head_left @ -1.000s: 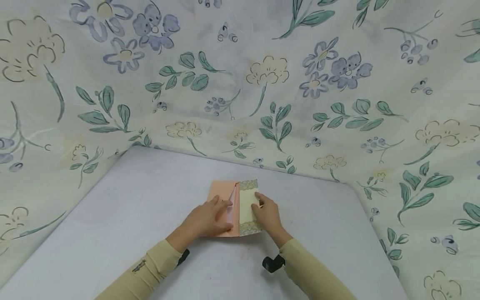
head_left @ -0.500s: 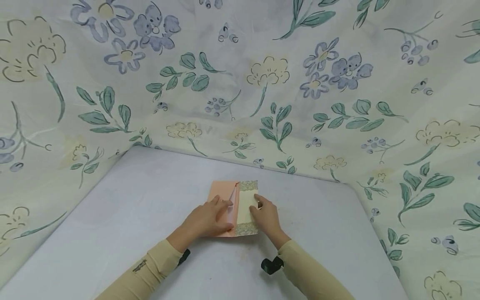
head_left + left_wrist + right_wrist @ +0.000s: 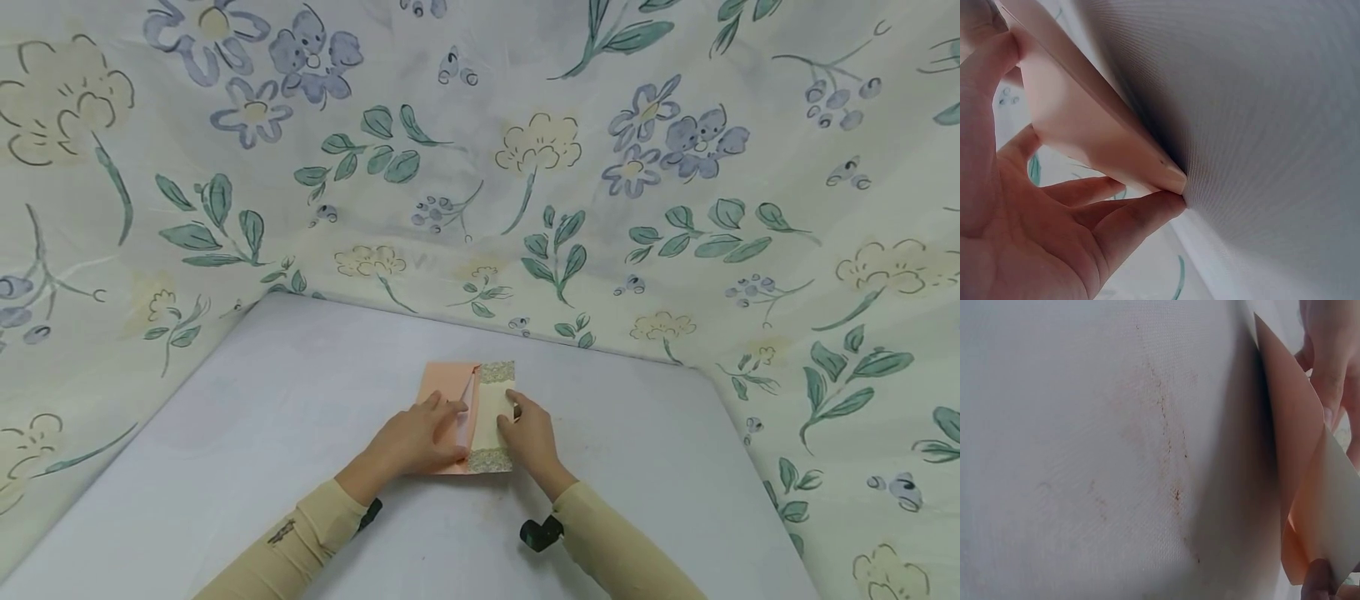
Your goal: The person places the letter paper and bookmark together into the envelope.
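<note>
A peach folded paper card (image 3: 446, 379) lies on the white table, with a cream flap (image 3: 491, 412) along its right side that has patterned bands at both ends. A narrow slit showing white runs between the two parts. My left hand (image 3: 408, 437) rests on the peach part with thumb and fingers spread apart. In the left wrist view, its fingertips touch the card's peach face (image 3: 1079, 106). My right hand (image 3: 534, 433) pinches the flap's right edge, its thumb on top. The right wrist view shows the flap (image 3: 1332, 500) bowed up from the peach layer (image 3: 1291, 394).
The white tabletop (image 3: 285, 392) spreads around the card. Floral cloth (image 3: 480, 208) hangs behind and at both sides. A black wrist device (image 3: 542, 533) sits under the right forearm. Faint brown marks (image 3: 1175, 494) streak the table in the right wrist view.
My right hand has shifted slightly left with the flap, whose right and lower edges have moved left and lie flatter over the card. The left hand has stayed in place.
</note>
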Action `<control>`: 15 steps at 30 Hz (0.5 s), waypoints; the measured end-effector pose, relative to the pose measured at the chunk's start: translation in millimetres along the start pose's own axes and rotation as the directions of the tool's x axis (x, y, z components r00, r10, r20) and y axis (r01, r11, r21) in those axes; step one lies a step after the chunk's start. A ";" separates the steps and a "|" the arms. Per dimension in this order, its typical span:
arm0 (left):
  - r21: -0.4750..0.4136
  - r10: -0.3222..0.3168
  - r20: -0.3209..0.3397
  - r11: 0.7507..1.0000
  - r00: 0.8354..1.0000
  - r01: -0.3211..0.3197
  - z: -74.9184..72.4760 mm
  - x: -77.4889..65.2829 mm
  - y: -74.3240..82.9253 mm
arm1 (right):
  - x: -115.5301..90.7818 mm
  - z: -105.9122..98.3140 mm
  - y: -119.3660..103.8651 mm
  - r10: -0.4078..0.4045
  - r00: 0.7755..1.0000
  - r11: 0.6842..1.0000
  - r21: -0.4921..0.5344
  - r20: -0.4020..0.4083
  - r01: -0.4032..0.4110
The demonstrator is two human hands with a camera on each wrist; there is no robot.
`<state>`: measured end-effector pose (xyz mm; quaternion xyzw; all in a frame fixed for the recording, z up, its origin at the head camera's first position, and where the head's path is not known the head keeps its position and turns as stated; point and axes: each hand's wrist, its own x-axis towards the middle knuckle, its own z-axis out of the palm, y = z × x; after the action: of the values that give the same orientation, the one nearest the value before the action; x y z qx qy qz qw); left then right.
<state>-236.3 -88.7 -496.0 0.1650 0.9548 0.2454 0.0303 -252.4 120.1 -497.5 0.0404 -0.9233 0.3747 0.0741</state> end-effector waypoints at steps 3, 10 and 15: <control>0.007 -0.002 0.008 1.000 1.000 0.002 1.2 1.1 -0.7 | -0.1 1.2 -1.7 -0.011 1.000 1.000 -0.010 -0.002 0.011; 0.006 0.009 0.004 1.000 1.000 -0.009 2.5 1.8 -2.1 | -0.8 2.7 -5.4 -0.041 0.999 0.998 -0.037 -0.006 0.041; 0.012 0.005 0.003 1.000 1.000 -0.005 2.9 1.2 -2.6 | -1.2 5.0 -6.5 -0.058 0.998 0.998 -0.035 0.004 0.058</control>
<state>-237.8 -89.1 -499.8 0.1679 0.9559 0.2393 0.0301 -250.8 111.9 -496.8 0.0663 -0.9282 0.3562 0.0844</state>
